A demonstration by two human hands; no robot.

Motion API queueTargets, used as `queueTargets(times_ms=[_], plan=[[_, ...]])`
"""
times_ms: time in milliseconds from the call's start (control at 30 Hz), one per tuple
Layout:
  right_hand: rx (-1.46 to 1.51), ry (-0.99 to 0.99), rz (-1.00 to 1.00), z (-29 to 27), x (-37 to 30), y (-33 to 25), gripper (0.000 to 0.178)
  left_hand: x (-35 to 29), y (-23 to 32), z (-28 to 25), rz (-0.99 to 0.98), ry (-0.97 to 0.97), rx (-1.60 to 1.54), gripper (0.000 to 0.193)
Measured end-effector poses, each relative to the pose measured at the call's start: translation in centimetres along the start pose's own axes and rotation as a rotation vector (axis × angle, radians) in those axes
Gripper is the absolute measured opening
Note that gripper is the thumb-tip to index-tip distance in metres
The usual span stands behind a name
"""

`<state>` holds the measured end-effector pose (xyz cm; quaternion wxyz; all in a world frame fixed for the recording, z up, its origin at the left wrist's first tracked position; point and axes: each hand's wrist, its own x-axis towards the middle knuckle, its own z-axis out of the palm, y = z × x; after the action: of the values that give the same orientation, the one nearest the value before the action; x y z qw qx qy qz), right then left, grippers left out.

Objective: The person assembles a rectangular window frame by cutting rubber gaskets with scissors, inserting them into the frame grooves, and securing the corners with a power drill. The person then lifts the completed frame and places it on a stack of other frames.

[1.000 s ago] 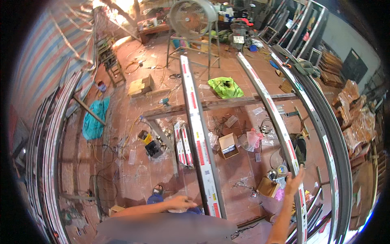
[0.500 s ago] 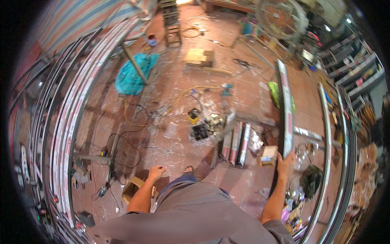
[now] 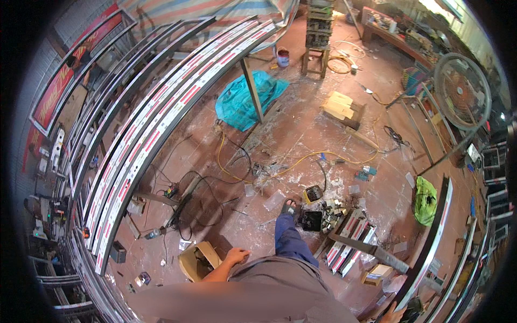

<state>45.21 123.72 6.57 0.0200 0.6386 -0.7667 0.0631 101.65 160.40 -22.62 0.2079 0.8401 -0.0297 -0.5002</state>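
Note:
At the lower right, my right hand (image 3: 394,314) is closed around the lower end of a long dark metal profile bar (image 3: 430,248) with white film along one face. The bar slants up and away from me. Part of that hand is cut off by the lower edge of the view. Hanging free in front of my body is my left hand (image 3: 238,257), its fingers loosely curled and nothing visible in them. Nearest to it is an open cardboard box (image 3: 200,264) on the floor.
A rack of long profile bars (image 3: 153,116) spans the left side. Short profile pieces (image 3: 350,245) and black and yellow trays of metal bits (image 3: 312,220) lie ahead. Cables cross the tiled floor. A large fan (image 3: 462,91) and a green bag (image 3: 425,202) are at right.
My view has turned left, bringing the left rack further in. The right hand and its bar now sit lower and farther right in view. One foot has stepped forward.

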Motion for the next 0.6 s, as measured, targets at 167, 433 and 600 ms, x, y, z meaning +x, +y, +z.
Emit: queueTargets(times_ms=[167,433,600], plan=[[-0.609,0.507,-0.285,7.4,4.4,4.9,0.066,7.2,8.1,-4.4,0.144,-0.093,0.211,0.069],[-0.271,0.492,-0.531,13.3,25.4,-13.2,0.078,15.8,31.0,-25.5,0.269,0.568,-0.080,0.062],[0.190,0.148,-0.596,22.0,36.1,-34.8,0.087,14.3,44.0,-39.3,0.441,0.950,-0.086,0.073]])
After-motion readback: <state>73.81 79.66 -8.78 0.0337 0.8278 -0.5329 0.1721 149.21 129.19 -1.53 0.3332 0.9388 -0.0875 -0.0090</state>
